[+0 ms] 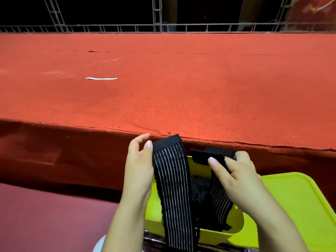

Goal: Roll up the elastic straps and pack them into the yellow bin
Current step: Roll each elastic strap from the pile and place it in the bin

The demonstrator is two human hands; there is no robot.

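Observation:
A black elastic strap (172,180) with thin white stripes hangs in a loop between my two hands, above the yellow bin (234,231). My left hand (139,166) pinches one end of the strap by its plain black tab, just below the table's front edge. My right hand (234,171) grips the other end (212,155), thumb on top. The strap's middle drops down into the bin and over its front rim. More dark strap material (198,190) lies inside the bin, partly hidden.
A long table covered in red cloth (163,84) spans the view ahead, with a small white strip (101,78) lying on it at the left. A yellow lid or tray (294,202) sits to the right of the bin. Metal truss frames (156,15) stand behind the table.

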